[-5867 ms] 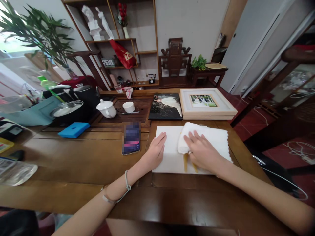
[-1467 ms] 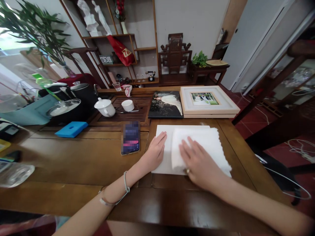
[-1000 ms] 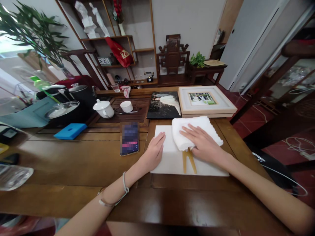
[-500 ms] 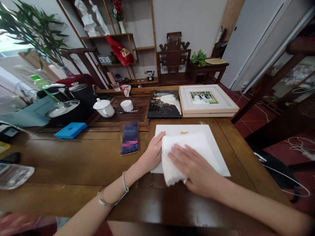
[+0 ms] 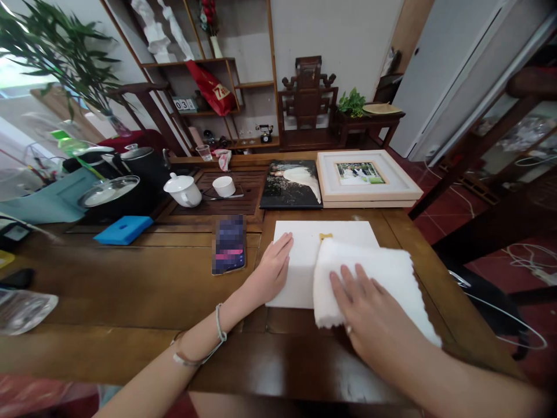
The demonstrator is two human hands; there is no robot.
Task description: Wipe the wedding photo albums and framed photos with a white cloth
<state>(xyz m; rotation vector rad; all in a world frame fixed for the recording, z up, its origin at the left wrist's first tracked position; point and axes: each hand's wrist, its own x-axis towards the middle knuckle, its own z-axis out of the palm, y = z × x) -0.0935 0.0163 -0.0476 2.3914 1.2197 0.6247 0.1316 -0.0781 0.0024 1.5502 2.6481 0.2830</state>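
Cloth [image 5: 385,270] slid rt under R hand [image 5: 365,310], splayed, unclenched; L hand [image 5: 274,268] flat on board [image 5: 301,281], wood tbl [image 5: 117,290], shelf [image 5: 255,85] behind.

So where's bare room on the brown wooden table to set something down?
The widest bare patch of table lies between the blue rectangular block, dark rectangular phone and clear plastic object; a smaller strip separates the flat white board from the near edge. Crowded: the far left, around the pale-blue plastic container and glass-lidded black pot.

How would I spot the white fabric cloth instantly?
On the brown wooden table lies a white rectangular board. Partly covering it, under the right hand, is the white fabric cloth; unlike the straight-edged board, it has a wavy edge.
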